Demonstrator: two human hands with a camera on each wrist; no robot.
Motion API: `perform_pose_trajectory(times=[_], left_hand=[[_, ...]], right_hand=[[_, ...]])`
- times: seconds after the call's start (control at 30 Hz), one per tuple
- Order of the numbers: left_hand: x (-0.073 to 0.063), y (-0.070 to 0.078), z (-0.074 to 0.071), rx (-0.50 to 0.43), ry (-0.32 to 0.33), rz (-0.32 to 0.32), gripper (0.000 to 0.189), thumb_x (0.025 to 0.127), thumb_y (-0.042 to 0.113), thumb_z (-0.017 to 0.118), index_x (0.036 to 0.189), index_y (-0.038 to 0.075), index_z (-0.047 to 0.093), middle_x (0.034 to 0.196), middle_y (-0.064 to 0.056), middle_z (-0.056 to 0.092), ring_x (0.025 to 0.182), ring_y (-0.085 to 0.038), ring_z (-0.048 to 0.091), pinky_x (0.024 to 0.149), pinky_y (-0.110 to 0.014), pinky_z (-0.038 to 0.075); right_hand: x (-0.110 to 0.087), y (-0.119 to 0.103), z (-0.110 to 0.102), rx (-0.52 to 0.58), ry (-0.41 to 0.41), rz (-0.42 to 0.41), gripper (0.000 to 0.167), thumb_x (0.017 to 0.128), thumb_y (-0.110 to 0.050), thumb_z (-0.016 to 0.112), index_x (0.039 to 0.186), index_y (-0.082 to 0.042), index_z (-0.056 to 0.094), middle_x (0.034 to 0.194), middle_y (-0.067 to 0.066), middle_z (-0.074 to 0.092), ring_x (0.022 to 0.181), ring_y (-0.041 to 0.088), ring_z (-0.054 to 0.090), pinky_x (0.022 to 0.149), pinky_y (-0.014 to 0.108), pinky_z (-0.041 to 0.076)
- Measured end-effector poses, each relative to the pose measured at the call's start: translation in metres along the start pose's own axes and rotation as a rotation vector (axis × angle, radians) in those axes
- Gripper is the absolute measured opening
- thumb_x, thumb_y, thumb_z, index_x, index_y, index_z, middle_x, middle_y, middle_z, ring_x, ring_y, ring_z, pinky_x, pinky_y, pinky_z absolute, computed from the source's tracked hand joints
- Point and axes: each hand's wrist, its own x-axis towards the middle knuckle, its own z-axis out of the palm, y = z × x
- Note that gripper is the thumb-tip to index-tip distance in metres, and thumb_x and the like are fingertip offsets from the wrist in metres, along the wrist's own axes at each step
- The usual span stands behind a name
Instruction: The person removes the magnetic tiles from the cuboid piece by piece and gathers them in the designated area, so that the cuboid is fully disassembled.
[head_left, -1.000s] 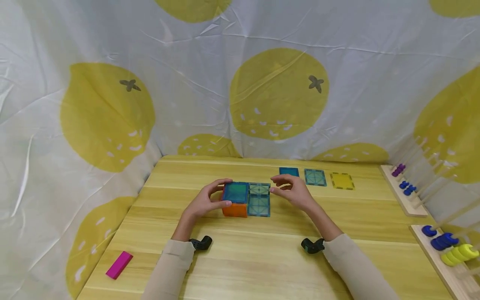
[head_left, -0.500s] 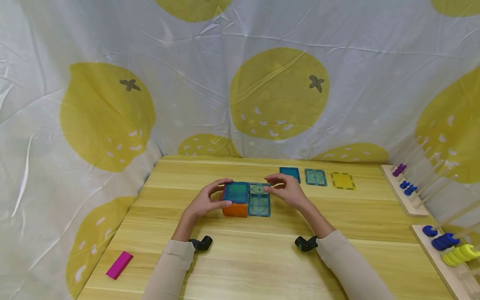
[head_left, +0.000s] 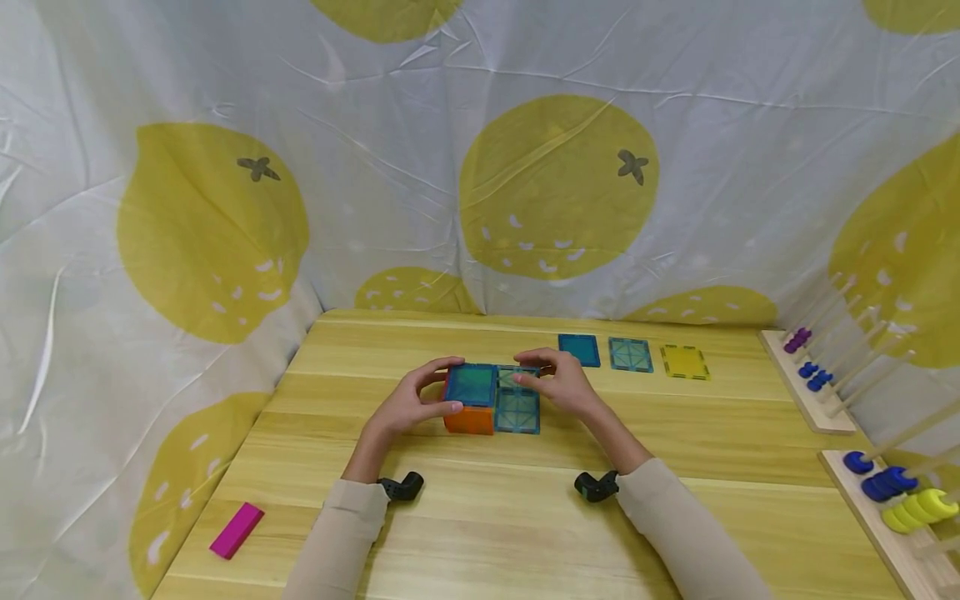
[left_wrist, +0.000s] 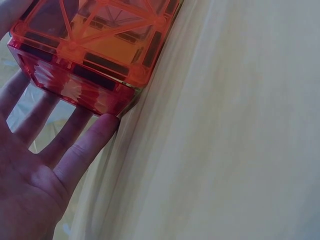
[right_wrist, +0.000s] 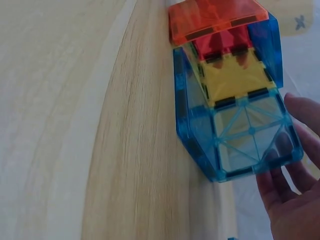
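A box of see-through magnetic tiles stands mid-table, with a blue tile (head_left: 472, 384) on top, an orange tile (head_left: 469, 420) in front and a red tile (left_wrist: 70, 82) on the left. My left hand (head_left: 401, 407) grips this box, thumb at the front and fingers behind; its fingers (left_wrist: 82, 150) lie along the red side. On the box's right, a light blue tile (right_wrist: 252, 131) stands upright, joined to a yellow tile (right_wrist: 235, 77). A lower light blue tile (head_left: 517, 412) lies before it. My right hand (head_left: 564, 385) holds the upright tile, with fingers behind it and thumb in front.
At the back right lie a blue tile (head_left: 578, 350), a pale blue tile (head_left: 631, 354) and a yellow tile (head_left: 684, 362). Two wooden peg boards (head_left: 806, 387) with coloured rings line the right edge. A magenta block (head_left: 237, 530) lies front left. Lemon-print cloth (head_left: 390, 192) hangs behind.
My right hand has moved left, from the upright light blue tile's right edge to over its middle. My left hand and the tile box have stayed put.
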Motion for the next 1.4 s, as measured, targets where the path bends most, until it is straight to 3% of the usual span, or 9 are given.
perform_pose_trajectory(times=[0.13, 0.4, 0.63, 0.87, 1.2, 1.4], left_hand=[[0.0, 0.0, 0.0, -0.009, -0.005, 0.008, 0.071, 0.092, 0.012, 0.078, 0.155, 0.013, 0.045, 0.16, -0.008, 0.041, 0.145, -0.045, 0.039, 0.099, -0.039, 0.058], [0.001, 0.0, 0.0, -0.011, -0.002, 0.004, 0.07, 0.091, 0.016, 0.08, 0.153, 0.017, 0.048, 0.159, -0.007, 0.043, 0.144, -0.046, 0.039, 0.098, -0.039, 0.059], [0.001, -0.001, 0.001, -0.01, 0.002, 0.003, 0.072, 0.091, 0.018, 0.08, 0.154, 0.013, 0.047, 0.159, -0.008, 0.043, 0.143, -0.046, 0.04, 0.098, -0.039, 0.059], [0.0, -0.001, 0.001, -0.01, 0.016, 0.005, 0.071, 0.09, 0.017, 0.081, 0.153, 0.013, 0.047, 0.158, -0.009, 0.043, 0.141, -0.046, 0.042, 0.096, -0.037, 0.06], [0.001, 0.003, 0.0, -0.008, 0.013, 0.0, 0.068, 0.091, 0.012, 0.079, 0.152, 0.02, 0.049, 0.158, -0.009, 0.042, 0.142, -0.044, 0.042, 0.098, -0.037, 0.059], [0.0, 0.003, 0.0, 0.002, 0.005, -0.009, 0.074, 0.091, 0.014, 0.079, 0.156, 0.013, 0.043, 0.16, -0.009, 0.039, 0.145, -0.045, 0.039, 0.1, -0.039, 0.058]], right_hand=[[0.002, -0.001, 0.004, -0.016, 0.0, -0.007, 0.036, 0.096, -0.024, 0.074, 0.129, -0.008, 0.071, 0.131, 0.011, 0.07, 0.12, 0.03, 0.065, 0.095, 0.04, 0.057], [0.006, -0.002, 0.008, -0.037, -0.005, 0.024, 0.033, 0.098, -0.025, 0.072, 0.127, -0.009, 0.073, 0.126, 0.005, 0.07, 0.118, 0.026, 0.065, 0.099, 0.046, 0.056], [0.008, -0.001, 0.009, -0.101, 0.007, -0.01, 0.022, 0.099, -0.024, 0.071, 0.119, -0.02, 0.078, 0.116, 0.001, 0.073, 0.104, 0.019, 0.065, 0.084, 0.034, 0.056], [0.007, -0.006, 0.005, -0.171, 0.019, -0.039, 0.019, 0.1, -0.024, 0.07, 0.116, -0.021, 0.079, 0.113, 0.0, 0.073, 0.092, 0.016, 0.063, 0.076, 0.03, 0.055], [-0.002, -0.006, -0.012, -0.147, 0.079, -0.044, 0.018, 0.099, -0.021, 0.07, 0.115, -0.017, 0.078, 0.113, 0.003, 0.074, 0.092, 0.017, 0.066, 0.081, 0.033, 0.058], [-0.012, -0.004, -0.021, -0.116, 0.113, -0.001, 0.02, 0.1, -0.023, 0.07, 0.118, -0.015, 0.076, 0.115, 0.005, 0.074, 0.102, 0.022, 0.07, 0.087, 0.039, 0.061]])
